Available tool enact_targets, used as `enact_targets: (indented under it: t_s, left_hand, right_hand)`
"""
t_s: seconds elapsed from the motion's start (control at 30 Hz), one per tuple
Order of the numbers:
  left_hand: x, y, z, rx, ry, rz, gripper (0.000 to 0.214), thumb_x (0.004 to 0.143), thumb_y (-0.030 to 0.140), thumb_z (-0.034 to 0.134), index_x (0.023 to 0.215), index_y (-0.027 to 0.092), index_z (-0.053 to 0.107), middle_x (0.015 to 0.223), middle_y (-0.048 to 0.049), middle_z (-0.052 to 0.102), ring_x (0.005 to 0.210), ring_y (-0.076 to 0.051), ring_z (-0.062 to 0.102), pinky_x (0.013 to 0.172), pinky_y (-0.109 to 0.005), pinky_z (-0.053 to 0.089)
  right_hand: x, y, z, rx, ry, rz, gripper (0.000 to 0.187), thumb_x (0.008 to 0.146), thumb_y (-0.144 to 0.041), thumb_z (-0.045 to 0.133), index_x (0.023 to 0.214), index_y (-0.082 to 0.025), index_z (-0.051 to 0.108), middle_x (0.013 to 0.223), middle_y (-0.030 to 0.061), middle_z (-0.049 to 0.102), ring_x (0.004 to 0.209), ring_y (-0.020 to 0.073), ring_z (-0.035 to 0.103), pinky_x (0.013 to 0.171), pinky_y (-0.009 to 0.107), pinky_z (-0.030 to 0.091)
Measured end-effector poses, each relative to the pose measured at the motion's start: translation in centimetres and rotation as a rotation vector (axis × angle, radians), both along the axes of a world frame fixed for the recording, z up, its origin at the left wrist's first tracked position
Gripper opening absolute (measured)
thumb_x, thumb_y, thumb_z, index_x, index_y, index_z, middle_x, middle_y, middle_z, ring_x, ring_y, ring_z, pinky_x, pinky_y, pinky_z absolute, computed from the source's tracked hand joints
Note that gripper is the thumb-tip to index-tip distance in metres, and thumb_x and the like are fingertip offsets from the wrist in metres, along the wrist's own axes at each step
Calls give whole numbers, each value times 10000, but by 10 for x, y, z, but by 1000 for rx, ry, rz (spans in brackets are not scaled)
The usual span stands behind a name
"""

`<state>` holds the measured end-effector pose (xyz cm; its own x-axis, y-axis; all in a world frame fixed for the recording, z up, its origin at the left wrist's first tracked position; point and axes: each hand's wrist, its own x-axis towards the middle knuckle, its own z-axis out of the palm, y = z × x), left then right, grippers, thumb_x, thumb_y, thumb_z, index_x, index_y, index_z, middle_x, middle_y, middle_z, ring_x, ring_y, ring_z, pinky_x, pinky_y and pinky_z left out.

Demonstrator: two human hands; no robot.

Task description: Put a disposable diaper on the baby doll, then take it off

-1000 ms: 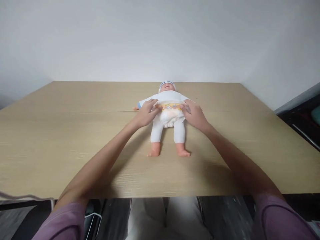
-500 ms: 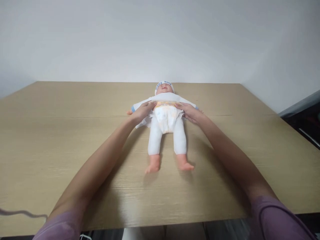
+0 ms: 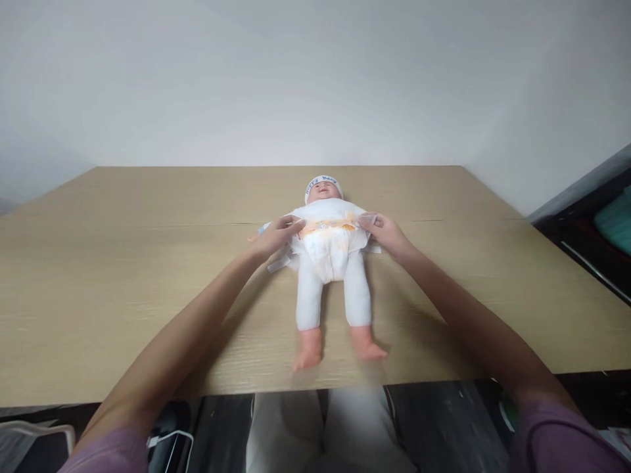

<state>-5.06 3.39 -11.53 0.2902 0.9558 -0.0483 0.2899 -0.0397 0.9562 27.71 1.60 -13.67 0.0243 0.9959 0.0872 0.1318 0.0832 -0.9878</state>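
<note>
A baby doll (image 3: 323, 209) in white clothes and a white lettered cap lies on its back, feet towards me. Around its hips is a white diaper (image 3: 329, 253) with an orange patterned waistband, its front panel up over the belly. My left hand (image 3: 280, 236) pinches the waistband's left end with thumb and fingers. At the other end my right hand (image 3: 385, 233) is closed on the diaper's edge, where a whitish tab shows by the fingers. Loose side flaps of the diaper stick out below both hands. The doll's own hand on the right is hidden.
The doll rests on a wide light wood table (image 3: 148, 295) that meets a pale wall (image 3: 276, 79). Off its right side stands a dark piece of furniture with a teal item (image 3: 616, 220). My legs (image 3: 315, 427) are below the front edge, with a white cable (image 3: 172, 437) at lower left.
My view has shifted, so the table and doll sit differently in it and my legs show more. My right hand has risen along the waistband and now pinches its end; the left keeps its grip.
</note>
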Motion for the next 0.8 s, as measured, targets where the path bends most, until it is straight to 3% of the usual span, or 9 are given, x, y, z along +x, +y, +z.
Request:
enact_targets:
  t_s: [0.07, 0.17, 0.23, 0.37, 0.53, 0.67, 0.8]
  left_hand:
    - [1, 1, 8, 130, 79, 124, 319, 978, 505, 709, 1115, 217, 721, 1087, -60, 777, 913, -209, 666, 805, -328, 505]
    - [12, -5, 23, 386, 167, 213, 224, 1023, 342, 589, 1166, 218, 709, 1305, -82, 768, 1057, -225, 671, 949, -378, 526]
    - [28, -16, 32, 565, 252, 181, 229, 1055, 328, 552, 1182, 219, 708, 1322, -87, 765, 1131, -247, 662, 1040, -417, 514]
    - [73, -35, 41, 812, 467, -39, 262, 1102, 411, 560, 1199, 226, 718, 1298, -101, 752, 1290, -313, 607, 1172, -500, 438]
    - [110, -36, 29, 826, 675, -181, 365, 1078, 531, 643, 1228, 211, 734, 1374, -116, 736, 1338, -384, 557, 1143, -556, 428]
    - [111, -30, 21, 824, 716, -178, 437, 1023, 579, 712, 1277, 224, 747, 1411, -117, 712, 1355, -406, 529, 1142, -569, 427]
    - [107, -28, 23, 771, 715, -191, 455, 986, 594, 752, 1293, 258, 747, 1416, -97, 705, 1354, -401, 520, 1132, -571, 429]
  right_hand:
    - [11, -5, -8, 64, -21, -118, 669, 722, -760, 914, 1094, -242, 711, 1082, 100, 825, 917, 249, 751, 851, 414, 637]
    - [26, -22, -25, 187, -214, -218, 583, 829, -750, 812, 1082, -240, 688, 1001, 100, 799, 879, 255, 728, 848, 436, 619]
    - [34, -33, -37, 253, -422, -223, 481, 909, -699, 743, 1046, -241, 686, 967, 98, 786, 870, 270, 717, 881, 468, 603]
    - [42, -40, -51, 357, -756, -166, 355, 967, -602, 677, 959, -250, 636, 993, 110, 760, 933, 303, 708, 1003, 516, 549]
    - [41, -37, -47, 268, -867, -176, 336, 956, -568, 687, 923, -267, 542, 846, 51, 653, 884, 294, 663, 869, 432, 514]
    - [42, -41, -41, 148, -838, -206, 381, 917, -574, 731, 908, -269, 504, 861, 36, 652, 792, 251, 618, 745, 372, 441]
    - [47, -45, -34, 91, -762, -123, 425, 972, -605, 621, 757, -260, 495, 707, 8, 568, 694, 214, 527, 687, 355, 352]
